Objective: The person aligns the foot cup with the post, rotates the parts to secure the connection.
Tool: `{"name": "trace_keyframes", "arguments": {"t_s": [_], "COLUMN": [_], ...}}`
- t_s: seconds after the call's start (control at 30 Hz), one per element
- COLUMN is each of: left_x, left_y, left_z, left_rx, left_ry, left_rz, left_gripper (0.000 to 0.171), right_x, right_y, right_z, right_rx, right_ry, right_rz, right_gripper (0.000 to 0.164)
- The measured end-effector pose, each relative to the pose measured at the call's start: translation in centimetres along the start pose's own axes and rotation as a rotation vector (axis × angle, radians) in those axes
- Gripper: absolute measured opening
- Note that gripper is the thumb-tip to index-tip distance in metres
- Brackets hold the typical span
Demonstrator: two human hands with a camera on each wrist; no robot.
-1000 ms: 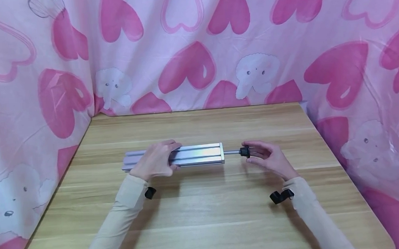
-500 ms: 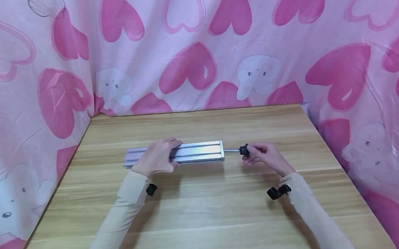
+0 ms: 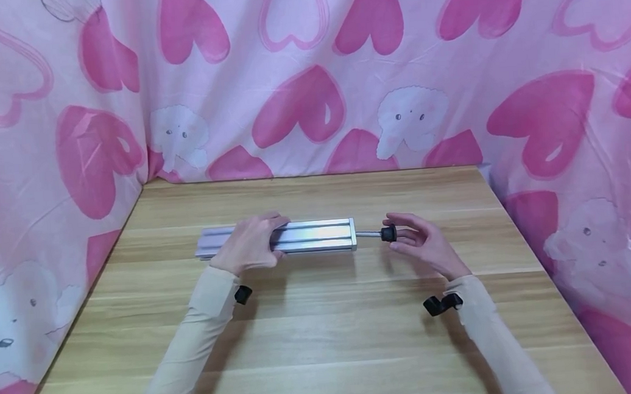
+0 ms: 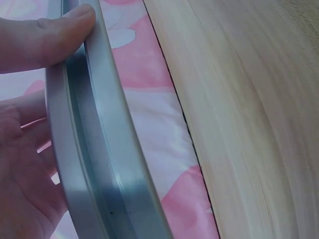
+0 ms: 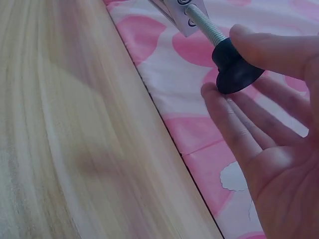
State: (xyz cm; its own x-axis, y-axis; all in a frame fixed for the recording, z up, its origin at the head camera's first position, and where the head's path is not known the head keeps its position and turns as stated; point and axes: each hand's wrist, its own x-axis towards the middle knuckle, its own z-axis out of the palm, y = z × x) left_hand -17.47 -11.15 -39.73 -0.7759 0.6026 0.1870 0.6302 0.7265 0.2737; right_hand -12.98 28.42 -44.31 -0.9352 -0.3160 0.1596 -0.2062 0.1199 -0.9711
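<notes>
A silver aluminium profile (image 3: 315,235) with long slots is held level above the table. My left hand (image 3: 250,244) grips it toward its left half; in the left wrist view the thumb (image 4: 75,30) lies on its slotted face. From the end plate at its right sticks a threaded rod (image 5: 205,24), which carries a black levelling foot (image 5: 234,69). Around that foot my right hand (image 3: 425,244) stands with its fingers spread, the thumb on one side and the forefinger on the other. Whether the thumb touches the foot is hard to tell.
Beneath both hands lies a wood-grain table (image 3: 325,337). A pink curtain (image 3: 304,33) with hearts stands along its back and both sides. Black camera mounts (image 3: 442,304) hang from both wrists.
My right fingers pinched the foot half a second ago with the wrist turned; now they have spread apart again. The left hand keeps its grip, and the profile sits slightly higher in view.
</notes>
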Motion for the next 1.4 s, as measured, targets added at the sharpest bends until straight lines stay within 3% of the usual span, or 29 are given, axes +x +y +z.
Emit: {"name": "trace_keyframes", "arguments": {"t_s": [0.13,0.37,0.53,0.73,0.97,1.3,1.4], "left_x": [0.3,0.6,0.7,0.8,0.8,0.6,0.6], "left_y": [-0.1,-0.2,-0.3,-0.5,-0.6,-0.4,-0.5], "left_z": [-0.1,-0.2,0.0,0.5,0.8,0.9,0.8], "left_rx": [0.004,-0.005,-0.016,-0.008,0.001,0.029,0.022], "left_ry": [-0.003,-0.007,-0.002,-0.012,0.003,-0.008,-0.014], "left_rz": [0.002,0.014,0.014,0.018,0.026,0.017,-0.002], "left_gripper": [0.066,0.064,0.066,0.067,0.066,0.062,0.064], "right_x": [0.3,1.0,1.4,0.7,0.7,0.7,1.0], "right_y": [0.0,0.2,0.4,0.8,1.1,1.5,1.8], "right_z": [-0.3,-0.6,-0.4,-0.5,-0.7,-0.8,-0.8], "right_rx": [0.005,-0.038,-0.057,-0.092,-0.012,-0.077,-0.07], "right_ry": [0.021,0.029,0.004,-0.006,-0.031,-0.013,-0.024], "right_rz": [-0.003,0.1,0.15,0.12,0.002,0.081,0.105], "right_gripper": [0.061,0.042,0.043,0.046,0.065,0.054,0.042]}}
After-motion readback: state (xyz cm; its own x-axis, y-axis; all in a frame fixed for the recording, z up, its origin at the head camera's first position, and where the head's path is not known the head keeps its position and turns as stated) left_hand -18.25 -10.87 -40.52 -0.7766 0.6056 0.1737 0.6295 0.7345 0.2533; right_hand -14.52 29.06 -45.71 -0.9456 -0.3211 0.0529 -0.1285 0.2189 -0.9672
